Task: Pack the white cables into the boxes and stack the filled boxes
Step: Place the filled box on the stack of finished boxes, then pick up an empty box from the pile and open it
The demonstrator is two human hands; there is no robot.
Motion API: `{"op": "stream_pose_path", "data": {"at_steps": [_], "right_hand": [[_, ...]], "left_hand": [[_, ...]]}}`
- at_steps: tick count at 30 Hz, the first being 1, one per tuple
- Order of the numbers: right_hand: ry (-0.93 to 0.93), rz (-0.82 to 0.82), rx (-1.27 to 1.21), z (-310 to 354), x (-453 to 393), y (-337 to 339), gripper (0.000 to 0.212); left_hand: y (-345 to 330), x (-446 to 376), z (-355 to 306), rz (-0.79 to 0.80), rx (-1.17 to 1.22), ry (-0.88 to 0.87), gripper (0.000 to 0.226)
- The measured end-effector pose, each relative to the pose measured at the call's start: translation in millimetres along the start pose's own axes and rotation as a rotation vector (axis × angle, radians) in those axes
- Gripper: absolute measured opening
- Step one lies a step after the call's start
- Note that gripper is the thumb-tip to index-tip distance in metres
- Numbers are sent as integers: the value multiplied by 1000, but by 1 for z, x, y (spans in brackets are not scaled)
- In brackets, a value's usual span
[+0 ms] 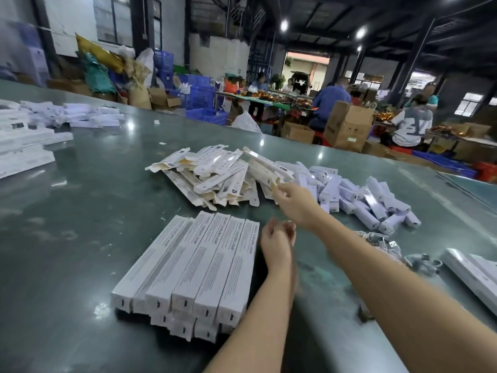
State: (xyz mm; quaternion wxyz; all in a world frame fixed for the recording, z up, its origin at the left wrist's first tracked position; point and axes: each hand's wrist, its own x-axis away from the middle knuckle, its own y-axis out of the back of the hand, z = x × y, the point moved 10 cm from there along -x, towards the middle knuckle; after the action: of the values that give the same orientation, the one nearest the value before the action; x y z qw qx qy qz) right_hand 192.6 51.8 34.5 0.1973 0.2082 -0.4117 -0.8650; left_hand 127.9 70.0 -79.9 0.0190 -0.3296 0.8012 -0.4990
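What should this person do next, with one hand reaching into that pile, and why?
Probably lift that one open box clear of the pile and bring it toward the left hand. The right hand already pinches its flap end, while the left hand waits loosely curled beside the stack. The cables lie further right, untouched.

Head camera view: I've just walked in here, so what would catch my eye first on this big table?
Probably the neat block of long white boxes stacked near the table's front edge, just left of the left hand. Behind it lies a loose heap of open boxes, where the right hand pinches one by its end. To the right sprawls a pile of small white boxes.
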Motion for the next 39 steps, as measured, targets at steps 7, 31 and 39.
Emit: {"op": "stream_pose_path", "data": {"at_steps": [7,31,39], "right_hand": [[-189,-308,-805,-60,76,57,20],[343,-838,659,-35,171,130,104],[27,-679,315,-91,156,131,37]], "left_hand": [[-11,12,8,82,7,113,14],[-91,107,-28,455,-1741,-1330,28],[-92,117,-43,260,-1623,-1387,85]]}}
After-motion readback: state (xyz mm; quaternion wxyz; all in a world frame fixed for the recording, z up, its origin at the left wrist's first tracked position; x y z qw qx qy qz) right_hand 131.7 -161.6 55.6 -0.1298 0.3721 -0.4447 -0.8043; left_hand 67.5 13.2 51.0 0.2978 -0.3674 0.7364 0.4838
